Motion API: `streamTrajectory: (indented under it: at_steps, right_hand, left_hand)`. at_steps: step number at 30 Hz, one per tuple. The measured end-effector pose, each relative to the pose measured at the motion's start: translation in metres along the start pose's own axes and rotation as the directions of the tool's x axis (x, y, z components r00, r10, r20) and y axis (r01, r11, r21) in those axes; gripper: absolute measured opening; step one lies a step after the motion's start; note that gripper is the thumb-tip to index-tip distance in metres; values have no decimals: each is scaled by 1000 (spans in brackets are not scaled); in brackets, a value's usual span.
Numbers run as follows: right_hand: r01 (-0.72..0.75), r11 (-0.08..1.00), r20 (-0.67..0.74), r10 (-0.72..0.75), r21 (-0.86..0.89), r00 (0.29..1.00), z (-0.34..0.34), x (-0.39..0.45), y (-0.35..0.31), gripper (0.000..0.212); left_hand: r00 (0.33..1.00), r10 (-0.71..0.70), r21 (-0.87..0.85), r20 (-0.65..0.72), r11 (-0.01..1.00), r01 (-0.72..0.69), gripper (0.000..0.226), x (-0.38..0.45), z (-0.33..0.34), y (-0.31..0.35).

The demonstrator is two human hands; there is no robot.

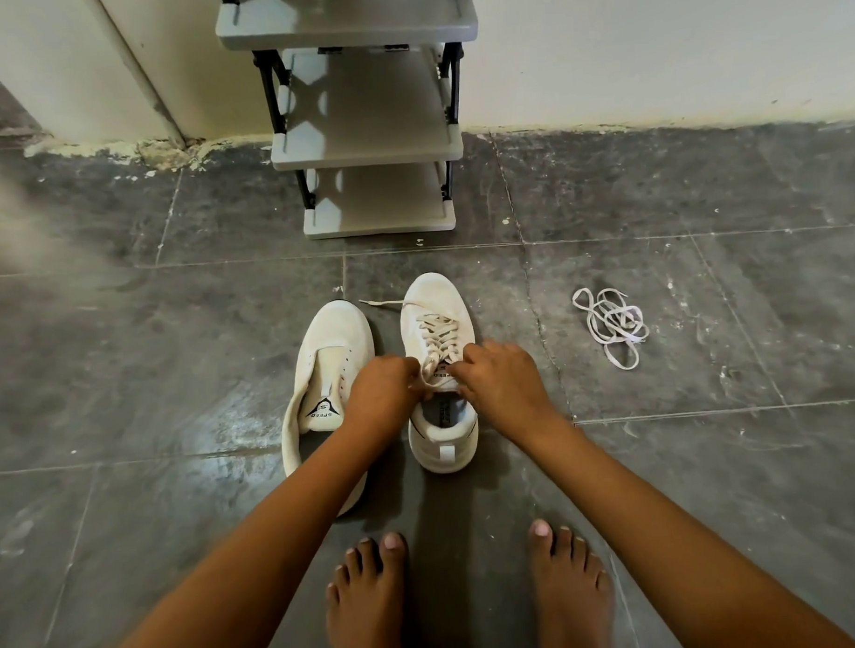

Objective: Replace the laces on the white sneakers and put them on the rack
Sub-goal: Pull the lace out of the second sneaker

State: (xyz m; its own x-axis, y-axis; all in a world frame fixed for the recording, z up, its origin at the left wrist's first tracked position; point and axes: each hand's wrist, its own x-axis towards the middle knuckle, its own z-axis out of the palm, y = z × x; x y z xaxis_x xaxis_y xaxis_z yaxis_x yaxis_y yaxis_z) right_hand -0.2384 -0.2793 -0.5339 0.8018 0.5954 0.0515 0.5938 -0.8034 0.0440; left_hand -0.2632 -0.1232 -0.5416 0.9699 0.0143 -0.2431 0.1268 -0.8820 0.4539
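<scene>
Both the left hand [382, 388] and the right hand [498, 382] pinch the cream lace [435, 335] of the right white canvas sneaker [439, 372]; the unlaced sneaker [328, 375] lies just left.

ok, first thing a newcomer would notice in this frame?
Both hands, left and right, pinch the lace at the top of the laced sneaker in mid-frame. Beside it on the left lies an unlaced sneaker. A loose lace is piled on the floor to the right, and a grey rack stands at the wall behind.
</scene>
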Motion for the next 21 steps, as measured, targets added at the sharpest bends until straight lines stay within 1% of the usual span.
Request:
streamTrajectory:
  at_steps: [2, 3, 4, 5, 6, 7, 8, 9, 10, 11, 12, 13, 14, 15, 16, 17, 19, 20, 21]
  right_hand:
    - [34, 999, -78, -36, -26, 996, 2, -2, -4, 18]
    - [20, 1000, -64, -19, 8, 998, 4, 0, -6, 14]
    - [-23, 997, -67, 28, 79, 997, 4, 5, -6, 12]
    - [-87, 971, -38, 98, 221, 994, -1, 8, -7, 13]
    - [-135, 902, -23, 159, 411, 987, -6, 12, -9, 13]
    - [-151, 776, 0, 191, 612, 982, -12, 16, -12, 11]
    - [-151, 615, 41, 190, 774, 981, -20, 19, -17, 9]
    - [-138, 464, 64, 170, 875, 983, -24, 21, -21, 8]
    - [-125, 353, 71, 163, 927, 984, -27, 21, -24, 7]
    - [-131, 308, 80, 173, 943, 982, -27, 19, -24, 6]
    - [-139, 362, 67, 203, 922, 977, -24, 17, -20, 6]
    - [-168, 517, 67, 208, 839, 976, -21, 14, -12, 11]
    - [-210, 722, 101, 191, 659, 976, -16, 10, -4, 21]
    - [-200, 879, 134, 157, 433, 978, -10, 6, 2, 30]
    - [-142, 952, 128, 111, 270, 986, -6, 1, 6, 33]
    - [-79, 980, 94, 63, 181, 994, -4, -2, 5, 30]
    - [0, 995, 4, 0, 99, 1000, 1, -6, 1, 20]
    - [15, 995, -37, -11, 96, 999, 1, -7, 1, 20]
    - [5, 991, -88, 7, 132, 996, 4, -5, 3, 19]
  left_hand:
    - [1000, 0, 8, -2, 1000, 0, 21, 0, -1, 0]
    - [1000, 1, 17, 0, 1000, -1, 21, -1, -1, 0]
    - [1000, 5, 26, 1, 1000, -5, 22, -1, -1, 1]
    - [1000, 5, 40, -2, 999, -5, 24, -2, -1, 3]
    - [1000, 1, 61, -13, 998, 0, 26, -2, -2, 4]
    - [1000, -11, 68, -15, 998, 12, 27, -2, -2, 3]
    - [1000, -18, 65, -16, 998, 19, 25, -2, -1, 1]
    - [1000, -24, 57, -16, 998, 25, 23, -2, 0, -1]
    - [999, -25, 52, -21, 998, 26, 22, -3, 0, -2]
    - [999, -26, 48, -21, 999, 27, 22, -4, 0, -1]
    - [1000, -17, 51, -21, 999, 18, 24, -5, 0, 0]
    - [1000, -9, 55, -11, 998, 10, 26, -4, 0, 2]
    - [1000, -3, 65, 0, 998, 3, 27, -4, 0, 4]
    - [1000, -4, 72, 10, 997, 3, 26, -3, 1, 5]
    - [1000, 1, 78, 9, 997, -2, 24, -2, 2, 6]
    - [1000, 7, 84, 3, 996, -7, 21, -1, 2, 5]
    - [1000, 21, 104, -3, 994, -21, 19, -2, 2, 2]
    - [1000, 28, 115, -7, 993, -27, 19, -2, 2, 1]
    - [1000, 31, 128, -6, 991, -30, 19, -3, 2, 1]
